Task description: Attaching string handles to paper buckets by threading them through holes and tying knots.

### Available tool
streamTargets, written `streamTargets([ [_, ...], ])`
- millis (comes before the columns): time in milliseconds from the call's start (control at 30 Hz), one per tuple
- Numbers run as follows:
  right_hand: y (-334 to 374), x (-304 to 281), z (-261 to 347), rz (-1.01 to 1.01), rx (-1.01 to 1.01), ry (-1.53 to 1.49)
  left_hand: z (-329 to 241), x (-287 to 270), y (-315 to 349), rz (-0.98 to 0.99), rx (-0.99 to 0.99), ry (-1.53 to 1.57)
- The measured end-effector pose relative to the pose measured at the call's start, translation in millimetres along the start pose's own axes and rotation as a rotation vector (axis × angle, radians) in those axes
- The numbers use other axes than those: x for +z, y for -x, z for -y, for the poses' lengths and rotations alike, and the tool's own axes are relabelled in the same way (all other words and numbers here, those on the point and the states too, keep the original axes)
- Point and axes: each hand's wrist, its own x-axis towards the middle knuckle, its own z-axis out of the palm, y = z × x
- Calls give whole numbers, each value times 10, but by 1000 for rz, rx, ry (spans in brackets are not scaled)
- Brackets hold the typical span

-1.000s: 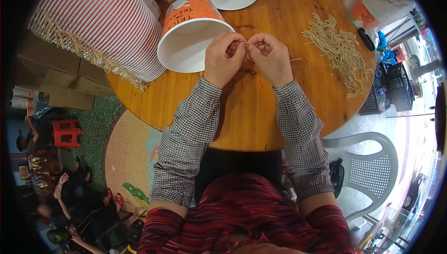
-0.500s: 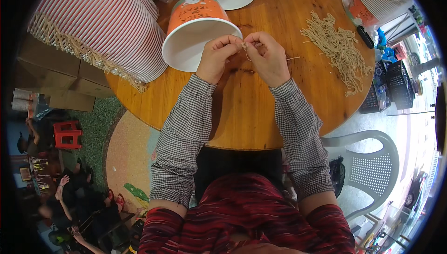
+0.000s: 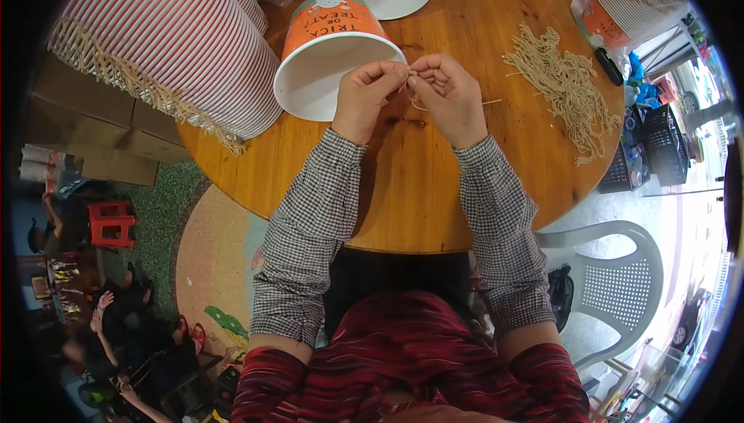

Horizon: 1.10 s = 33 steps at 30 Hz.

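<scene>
Item: short tan string (image 3: 449, 104), pinched between our left hand (image 3: 366, 99) and right hand (image 3: 451, 98), fingertips closed tight on it above the round wooden table (image 3: 403, 198).

Orange paper bucket (image 3: 329, 55) lies tipped at 10 o'clock of the hands, just beside the left.

Loose string pile (image 3: 566, 86) at 3 o'clock.

Stacked striped buckets (image 3: 167, 39) at 9 o'clock.

We judge the knot wants steady tension, both pinches kept close together.

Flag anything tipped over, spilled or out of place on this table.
The orange paper bucket lies on its side, mouth toward the hands, not upright. The tan strings sit in a loose heap, not bundled. Both hands, left hand and right hand, pinch one string. Nothing looks spilled or damaged.
</scene>
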Motion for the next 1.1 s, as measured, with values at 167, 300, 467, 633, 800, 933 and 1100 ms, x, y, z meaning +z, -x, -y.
streamTargets([
  [167, 9, -29, -23, -24, -31, 150, -20, 76, 75, -77, 18, -126],
  [300, 28, -6, -30, -78, -118, 229, -52, 65, 84, -32, 15, -96],
  [467, 25, -20, -8, -62, 31, 66, 28, 53, 66, -44, 173, -238],
  [633, 12, -15, 76, -42, 203, -59, 73, -32, 18, -43, 190, -344],
  [800, -31, -46, -47, -36, 127, -71, 46, 9, 0, -39, 191, -261],
  [933, -27, -65, -6, -20, 209, -83, 42, -12, -2, -40, 190, -142],
  [1100, -3, -25, 18, -6, 282, -110, 79, -16, -5, -80, 207, -96],
])
